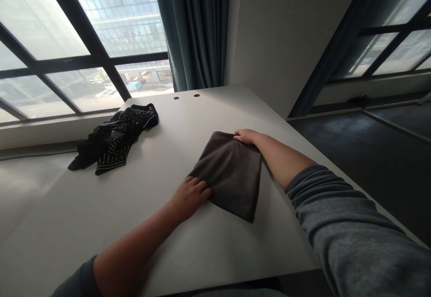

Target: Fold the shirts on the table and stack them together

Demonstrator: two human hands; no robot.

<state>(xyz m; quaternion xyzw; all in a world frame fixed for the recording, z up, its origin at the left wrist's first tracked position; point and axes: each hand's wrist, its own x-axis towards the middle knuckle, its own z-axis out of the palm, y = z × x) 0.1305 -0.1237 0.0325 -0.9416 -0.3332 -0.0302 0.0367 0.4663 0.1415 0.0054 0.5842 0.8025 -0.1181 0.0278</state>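
Note:
A dark grey-brown cloth, apparently folded, lies on the white table in front of me. My left hand is at its near left edge, with the fingers bent over the fabric and the thumb side close to the lower edge. At the far right edge, my right hand grips the border of the cloth; its thumb rests on top and the other fingertips are partly hidden. The near right corner of the cloth points toward me, and neither hand covers it.
Dark clothes, some with white stripes, lie in a heap at the table's far left. Two round cable holes, one of them a grommet, sit near the far edge of the white table. Beyond are windows and a blue curtain.

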